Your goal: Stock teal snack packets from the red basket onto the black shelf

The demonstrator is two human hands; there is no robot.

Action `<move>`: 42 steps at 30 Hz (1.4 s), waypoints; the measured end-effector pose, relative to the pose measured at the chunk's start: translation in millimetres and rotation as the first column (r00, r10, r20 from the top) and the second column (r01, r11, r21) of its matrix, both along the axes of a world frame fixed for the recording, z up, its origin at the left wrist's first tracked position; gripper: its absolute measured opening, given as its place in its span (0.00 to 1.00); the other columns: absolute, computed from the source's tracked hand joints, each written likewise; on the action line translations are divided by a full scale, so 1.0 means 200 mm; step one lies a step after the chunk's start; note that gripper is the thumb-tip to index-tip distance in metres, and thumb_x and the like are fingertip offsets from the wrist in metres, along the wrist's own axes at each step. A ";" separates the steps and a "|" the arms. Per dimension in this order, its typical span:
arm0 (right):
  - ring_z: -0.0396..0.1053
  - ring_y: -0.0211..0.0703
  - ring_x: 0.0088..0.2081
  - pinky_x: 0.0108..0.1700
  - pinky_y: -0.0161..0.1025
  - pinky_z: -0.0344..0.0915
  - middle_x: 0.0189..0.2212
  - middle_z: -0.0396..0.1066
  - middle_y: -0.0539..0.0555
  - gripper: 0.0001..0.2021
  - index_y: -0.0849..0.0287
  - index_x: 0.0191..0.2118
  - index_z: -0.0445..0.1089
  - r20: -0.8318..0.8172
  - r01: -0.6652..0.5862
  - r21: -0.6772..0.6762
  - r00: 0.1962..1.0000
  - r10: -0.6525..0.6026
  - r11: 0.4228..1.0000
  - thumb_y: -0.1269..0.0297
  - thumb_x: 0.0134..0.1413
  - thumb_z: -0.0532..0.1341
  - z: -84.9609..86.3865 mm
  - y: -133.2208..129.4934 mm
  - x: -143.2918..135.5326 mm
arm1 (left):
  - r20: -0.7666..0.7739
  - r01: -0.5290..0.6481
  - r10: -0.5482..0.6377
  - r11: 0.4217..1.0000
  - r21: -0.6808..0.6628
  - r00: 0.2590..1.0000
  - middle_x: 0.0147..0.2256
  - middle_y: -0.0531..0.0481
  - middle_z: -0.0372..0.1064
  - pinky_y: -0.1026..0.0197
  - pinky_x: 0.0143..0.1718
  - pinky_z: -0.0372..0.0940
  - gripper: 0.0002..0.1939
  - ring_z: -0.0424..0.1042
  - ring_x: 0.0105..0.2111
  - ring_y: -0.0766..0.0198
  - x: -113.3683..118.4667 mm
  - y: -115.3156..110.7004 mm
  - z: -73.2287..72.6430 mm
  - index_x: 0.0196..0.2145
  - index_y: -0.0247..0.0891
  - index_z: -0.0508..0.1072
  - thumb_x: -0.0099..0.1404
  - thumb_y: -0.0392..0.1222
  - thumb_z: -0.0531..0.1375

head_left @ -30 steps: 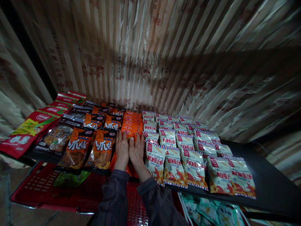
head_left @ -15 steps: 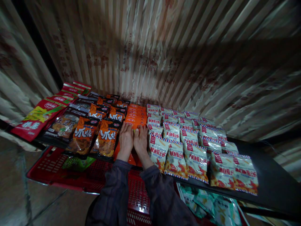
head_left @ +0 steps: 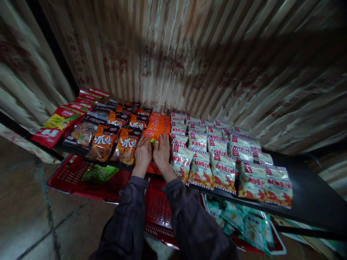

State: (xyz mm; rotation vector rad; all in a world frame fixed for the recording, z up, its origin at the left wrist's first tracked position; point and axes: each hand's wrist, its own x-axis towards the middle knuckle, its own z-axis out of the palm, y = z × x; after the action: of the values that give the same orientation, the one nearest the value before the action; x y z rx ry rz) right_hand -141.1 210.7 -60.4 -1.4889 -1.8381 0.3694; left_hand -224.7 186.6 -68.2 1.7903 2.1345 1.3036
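Observation:
Overlapping orange snack bags [head_left: 157, 124] form a column in the middle of the black shelf. My left hand [head_left: 143, 155] lies on the front bag's left side, its fingers stretched out. On the right side of that bag rests my right hand [head_left: 162, 153], fingers also extended and flat. Both palms cover much of the front bag. Black-and-orange snack bags [head_left: 125, 146] stand close beside my left hand. White snack bags [head_left: 182, 160] with red lettering sit just right of my right hand.
Red bags [head_left: 61, 121] and dark bags [head_left: 81, 133] occupy the shelf's left end. Below hangs a red basket [head_left: 159, 209] holding a green bag [head_left: 99, 174]. Teal packets [head_left: 244, 224] fill another basket at lower right. Pleated, printed sheeting [head_left: 162, 54] rises behind the shelf [head_left: 306, 184].
The view has shifted slightly, so the shelf sits a little higher in the picture. Both hands stay on the front orange bag, with the fingers a bit more spread.

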 end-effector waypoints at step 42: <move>0.32 0.48 0.67 0.63 0.53 0.47 0.65 0.44 0.66 0.26 0.70 0.61 0.54 0.027 -0.149 0.050 0.989 0.147 0.988 0.75 0.56 0.45 -0.26 -0.21 0.04 | -0.068 0.036 -0.030 0.996 0.086 0.997 0.51 0.39 0.68 0.52 0.56 0.61 0.18 0.62 0.57 0.58 0.02 -0.16 -0.14 0.44 0.31 0.73 0.65 0.32 0.46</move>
State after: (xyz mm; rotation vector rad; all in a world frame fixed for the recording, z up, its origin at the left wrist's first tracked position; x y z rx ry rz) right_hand -132.1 169.7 -111.7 -1.3310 -1.9680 0.3744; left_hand -219.8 155.6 -95.6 1.9199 2.1019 1.3690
